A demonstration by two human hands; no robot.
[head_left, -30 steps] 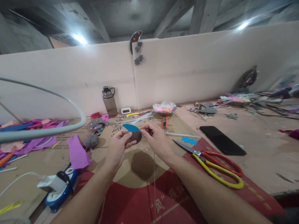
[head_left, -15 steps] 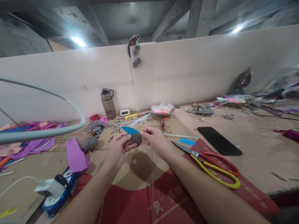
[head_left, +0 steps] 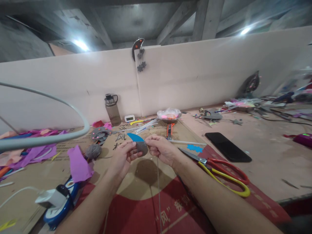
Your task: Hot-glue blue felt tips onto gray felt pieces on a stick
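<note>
My left hand [head_left: 124, 156] pinches a small craft piece [head_left: 139, 143], blue on top and grey below, held above the cardboard mat [head_left: 136, 182]. My right hand [head_left: 161, 149] is closed at the piece's right edge, fingers pinched together on it. A thin grey thread [head_left: 158, 191] hangs down from under my right hand toward me. Both forearms reach in from the bottom of the view.
Red and yellow scissors [head_left: 219, 172] lie right of my right arm, a black phone [head_left: 227, 147] beyond them. A grey yarn ball [head_left: 93, 150], purple paper [head_left: 78, 164] and a blue tool [head_left: 58, 203] lie left. A water bottle [head_left: 112, 110] stands by the white partition [head_left: 195, 74].
My right hand has closed in tighter against the piece and dropped slightly. The view has shifted a little; the left hand keeps its hold.
</note>
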